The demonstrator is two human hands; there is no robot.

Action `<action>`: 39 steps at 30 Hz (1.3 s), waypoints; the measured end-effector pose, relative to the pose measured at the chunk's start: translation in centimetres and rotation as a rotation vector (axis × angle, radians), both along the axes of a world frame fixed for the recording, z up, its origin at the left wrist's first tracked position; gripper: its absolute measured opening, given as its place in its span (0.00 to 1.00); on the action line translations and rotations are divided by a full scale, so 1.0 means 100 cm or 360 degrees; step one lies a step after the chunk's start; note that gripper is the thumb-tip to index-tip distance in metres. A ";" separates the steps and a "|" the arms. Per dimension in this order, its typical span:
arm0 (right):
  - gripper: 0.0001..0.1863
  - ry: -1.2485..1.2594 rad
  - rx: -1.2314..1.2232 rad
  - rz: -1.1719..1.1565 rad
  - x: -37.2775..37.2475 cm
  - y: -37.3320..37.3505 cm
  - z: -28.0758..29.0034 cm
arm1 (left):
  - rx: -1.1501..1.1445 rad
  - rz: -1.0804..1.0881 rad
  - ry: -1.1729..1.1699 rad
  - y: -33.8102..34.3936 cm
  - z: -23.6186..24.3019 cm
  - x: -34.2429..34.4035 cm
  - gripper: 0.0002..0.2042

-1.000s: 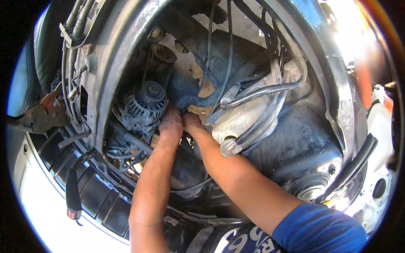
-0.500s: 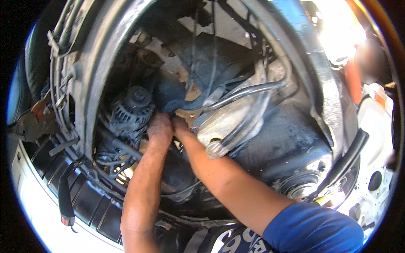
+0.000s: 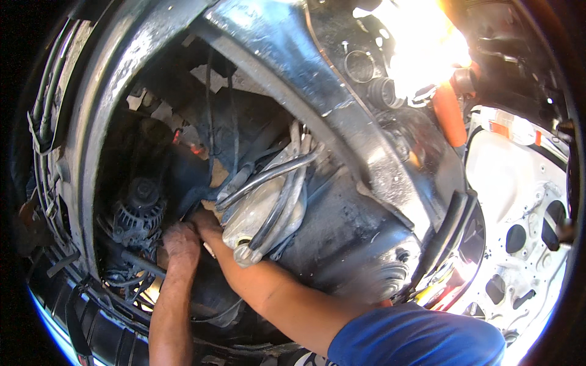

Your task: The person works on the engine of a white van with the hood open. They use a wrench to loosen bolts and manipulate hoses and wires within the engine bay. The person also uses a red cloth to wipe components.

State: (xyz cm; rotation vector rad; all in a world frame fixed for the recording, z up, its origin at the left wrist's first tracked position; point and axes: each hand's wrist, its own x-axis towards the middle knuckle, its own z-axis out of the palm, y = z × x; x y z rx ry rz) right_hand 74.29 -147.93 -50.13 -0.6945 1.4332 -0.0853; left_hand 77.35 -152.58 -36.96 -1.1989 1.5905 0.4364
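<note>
Deep in a stripped vehicle bay, my left hand (image 3: 181, 240) is bent down beside the grooved alternator (image 3: 139, 210), its fingers curled on something I cannot make out. Just to its right and farther in, my right hand (image 3: 206, 222) reaches under a dark curved hose (image 3: 194, 196); its fingers are hidden. The two hands are close together. A pale, dirty metal part (image 3: 250, 216) with an opening sits right of my right forearm, crossed by black hoses (image 3: 268, 171). A small red object (image 3: 193, 148) lies deeper in the bay, beyond the hands.
A metal frame rail (image 3: 88, 158) with lines along it runs at left; another dark beam (image 3: 329, 110) crosses diagonally above right. An orange tube (image 3: 450, 113) is at upper right, a white perforated panel (image 3: 519, 201) at far right, and a round mount (image 3: 386, 277) at lower right.
The view has swung up and to the right, bringing more of the upper right into sight and shifting the bay down-left in the picture. Both hands remain beside the alternator.
</note>
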 end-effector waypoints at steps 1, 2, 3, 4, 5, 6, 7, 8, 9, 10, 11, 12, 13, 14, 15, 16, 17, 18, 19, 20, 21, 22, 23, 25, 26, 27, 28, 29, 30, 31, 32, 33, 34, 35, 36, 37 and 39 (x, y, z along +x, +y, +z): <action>0.20 0.0020 -0.0003 -0.0004 0.002 0.002 0.001 | -0.0100 -0.0016 0.0064 -0.002 -0.012 0.008 0.12; 0.20 0.0041 0.0001 -0.0013 0.004 0.004 0.001 | -0.0204 -0.0031 0.0126 -0.006 -0.023 0.015 0.13; 0.20 0.0123 -0.0082 -0.0070 0.006 0.006 0.002 | -0.0355 0.0292 0.0296 -0.009 -0.030 0.021 0.13; 0.19 0.0179 -0.0167 -0.0091 0.006 0.008 0.002 | -0.0430 0.0117 0.0394 -0.006 -0.032 0.022 0.13; 0.19 0.0195 -0.0173 -0.0133 0.008 0.009 0.003 | -0.0408 0.0023 0.0405 -0.004 -0.032 0.021 0.13; 0.19 0.0182 -0.0176 -0.0124 0.005 0.011 0.001 | -0.0328 -0.0050 0.0295 -0.003 -0.028 0.018 0.13; 0.19 0.0150 -0.0163 -0.0109 0.005 0.012 0.001 | -0.0272 -0.0124 0.0247 0.002 -0.018 0.013 0.13; 0.19 0.0120 -0.0156 -0.0094 0.003 0.013 -0.001 | -0.0157 -0.0156 0.0177 0.007 -0.009 0.002 0.12; 0.19 0.0096 -0.0147 -0.0083 0.002 0.014 -0.002 | -0.0018 -0.0203 0.0003 0.012 0.002 -0.008 0.11; 0.19 0.0079 -0.0146 -0.0070 0.002 0.013 -0.004 | 0.0106 -0.0237 -0.0166 0.010 0.008 -0.017 0.11; 0.19 0.0066 -0.0143 -0.0064 0.001 0.014 -0.006 | 0.0106 -0.0174 -0.0139 0.008 0.014 -0.023 0.10; 0.19 0.0060 -0.0142 -0.0056 0.002 0.014 -0.008 | 0.0101 -0.0097 -0.0116 0.008 0.020 -0.025 0.10; 0.19 0.0055 -0.0150 -0.0037 0.002 0.015 -0.009 | 0.0061 -0.0032 -0.0097 0.006 0.022 -0.024 0.10; 0.19 0.0044 -0.0153 -0.0007 0.004 0.015 -0.010 | 0.0065 0.0039 0.0021 0.004 0.022 -0.020 0.11; 0.19 0.0016 -0.0170 0.0041 0.005 0.017 -0.010 | 0.0053 0.0091 0.0115 0.001 0.017 -0.013 0.11; 0.19 -0.0025 -0.0213 0.0107 0.007 0.017 -0.009 | 0.0014 0.0130 0.0148 0.000 0.016 -0.002 0.12; 0.19 -0.0068 -0.0281 0.0186 0.007 0.017 -0.009 | -0.0167 0.0075 0.0338 0.002 0.012 0.007 0.12; 0.19 -0.0055 -0.0295 0.0134 0.005 0.017 -0.008 | -0.0306 0.0013 0.0364 0.005 0.007 0.015 0.13; 0.19 -0.0062 -0.0295 0.0300 0.003 0.015 -0.006 | -0.0364 -0.0090 0.0424 0.003 -0.001 0.019 0.14; 0.20 -0.0023 -0.0129 0.0225 0.001 0.011 -0.005 | -0.0376 0.0044 0.0391 -0.002 -0.007 0.023 0.15; 0.21 0.0060 -0.0211 0.0322 -0.003 0.007 -0.003 | -0.0297 0.0226 0.0357 -0.003 -0.013 0.019 0.15; 0.21 0.0044 -0.0104 0.0209 -0.007 0.006 0.002 | -0.0310 0.0151 0.0271 -0.006 -0.013 0.016 0.14; 0.22 -0.0001 -0.0041 0.0488 -0.012 -0.002 0.002 | -0.0302 0.0114 0.0248 -0.007 -0.013 0.008 0.14; 0.25 -0.0016 0.0118 0.0376 -0.018 -0.012 0.011 | -0.0222 -0.0186 0.0143 0.008 0.012 -0.007 0.13; 0.25 -0.0023 0.0257 0.0228 -0.020 -0.017 0.017 | -0.0144 -0.0338 0.0011 0.014 0.024 -0.016 0.12; 0.25 0.0003 0.0181 0.0126 -0.022 -0.020 0.023 | -0.0105 -0.0219 0.0044 0.017 0.033 -0.026 0.12; 0.24 0.0026 0.0040 0.0286 -0.024 -0.022 0.029 | 0.0001 -0.0082 -0.0022 0.018 0.038 -0.034 0.12; 0.24 0.0012 -0.0164 0.0569 -0.027 -0.024 0.033 | 0.0061 -0.0183 0.0057 0.020 0.046 -0.037 0.11; 0.24 0.0004 -0.0265 0.0722 -0.029 -0.026 0.036 | 0.0170 -0.0108 0.0002 0.018 0.046 -0.039 0.12; 0.23 -0.0020 -0.0278 0.0776 -0.030 -0.027 0.038 | 0.0190 -0.0146 -0.0033 0.014 0.046 -0.036 0.13; 0.23 -0.0065 -0.0189 0.0729 -0.030 -0.027 0.038 | 0.0172 -0.0198 -0.0007 0.010 0.043 -0.031 0.14; 0.23 -0.0122 0.0048 0.0405 -0.033 -0.025 0.037 | 0.0103 -0.0150 0.0063 0.005 0.038 -0.025 0.14; 0.24 -0.0091 0.0102 0.0357 -0.032 -0.023 0.034 | 0.0034 -0.0105 0.0111 0.000 0.031 -0.019 0.15; 0.25 -0.0047 -0.0003 0.0529 -0.030 -0.020 0.031 | -0.0027 -0.0092 0.0121 -0.006 0.024 -0.012 0.16; 0.26 -0.0029 -0.0072 0.0500 -0.027 -0.017 0.027 | -0.0093 -0.0032 0.0102 -0.010 0.018 -0.008 0.16; 0.26 0.0003 -0.0118 0.0470 -0.026 -0.013 0.022 | -0.0153 -0.0006 0.0053 -0.016 0.009 -0.006 0.16; 0.27 0.0014 -0.0151 0.0571 -0.021 -0.007 0.011 | -0.0336 0.0039 0.0113 -0.011 0.005 -0.007 0.15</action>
